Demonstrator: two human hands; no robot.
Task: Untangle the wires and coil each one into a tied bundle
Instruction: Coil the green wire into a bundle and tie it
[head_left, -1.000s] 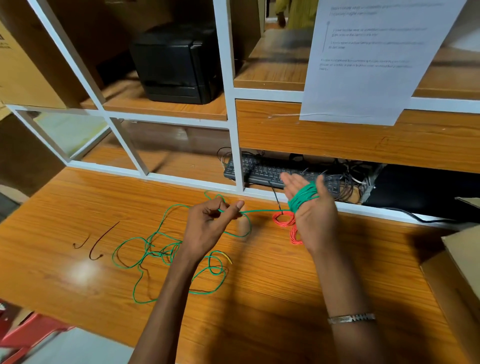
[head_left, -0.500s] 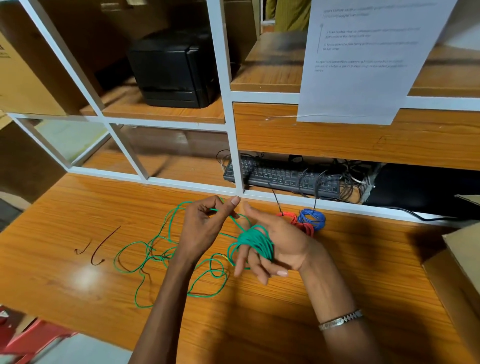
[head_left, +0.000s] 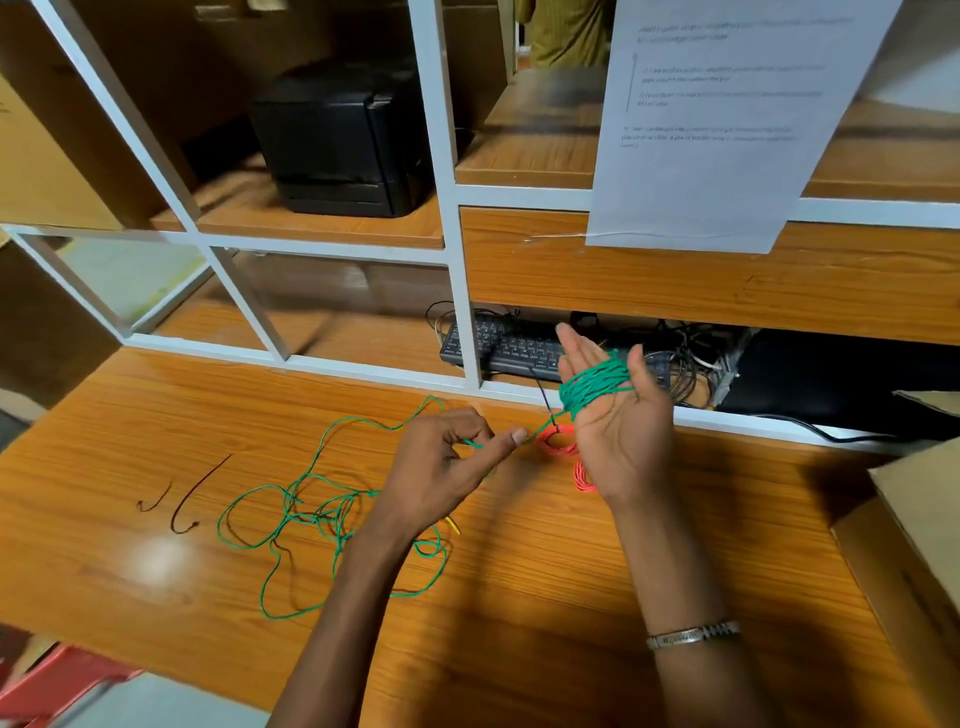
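A green wire lies in loose tangled loops (head_left: 311, 512) on the wooden table (head_left: 571, 597). Its other end is wound in a coil (head_left: 595, 384) round the straight fingers of my right hand (head_left: 618, 431), which is raised with the palm facing me. My left hand (head_left: 441, 467) pinches the stretch of green wire that runs between the coil and the loose loops. A coiled red wire (head_left: 556, 441) lies on the table, partly hidden behind my right hand.
Two short dark wire pieces (head_left: 192, 499) lie at the table's left. A white shelf frame stands behind, with a black keyboard (head_left: 514, 348), cables, a black box (head_left: 337, 140) and a hanging paper sheet (head_left: 717, 119). A cardboard box (head_left: 919, 519) sits at the right edge.
My right hand has swung up from low over the table, palm now facing me, taking another turn of green wire. The blue coil seen before is hidden behind it.
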